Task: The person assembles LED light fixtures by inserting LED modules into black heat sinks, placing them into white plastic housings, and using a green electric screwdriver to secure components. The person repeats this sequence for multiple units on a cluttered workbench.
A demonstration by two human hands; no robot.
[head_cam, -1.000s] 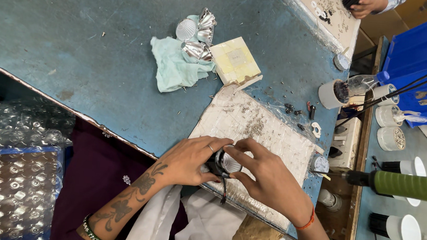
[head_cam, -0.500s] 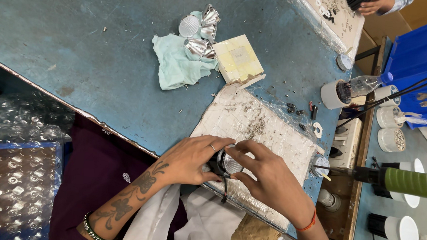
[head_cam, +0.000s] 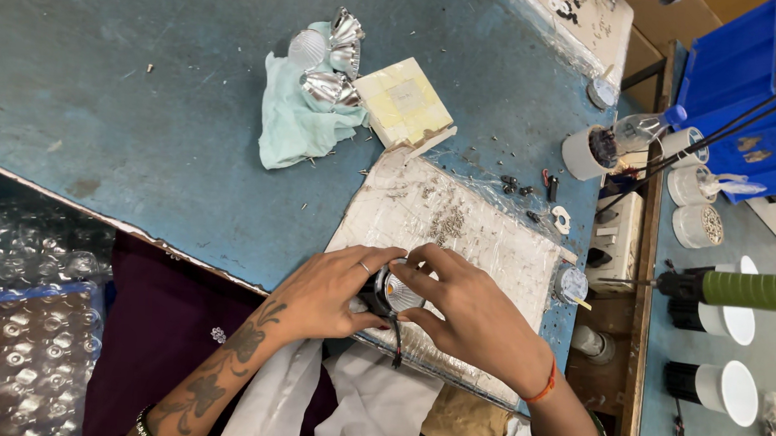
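Note:
Both of my hands close around one small round lamp part [head_cam: 394, 294] with a shiny reflector face and a black body; a black wire hangs from it. My left hand [head_cam: 328, 293] grips its left side, and my right hand [head_cam: 470, 315] covers its right side with the fingers on the rim. The part sits over the near edge of a white board wrapped in plastic film [head_cam: 458, 240], which lies on the blue-green table [head_cam: 126, 94]. Small screws [head_cam: 448, 220] are scattered on the board.
A pale green cloth [head_cam: 290, 127] with several silver reflectors [head_cam: 329, 84] and a yellowish pad [head_cam: 404, 102] lie farther out. A green-handled screwdriver [head_cam: 743, 290] hangs at right, near white cups [head_cam: 590, 151] and black-and-white lamp housings [head_cam: 714, 319]. Blue crates [head_cam: 755, 88] stand far right; bubble wrap [head_cam: 13, 330] lies at left.
My hands stay on the lamp part with only slight finger shifts. The view has drifted a little, and the green-handled screwdriver sits slightly higher at right.

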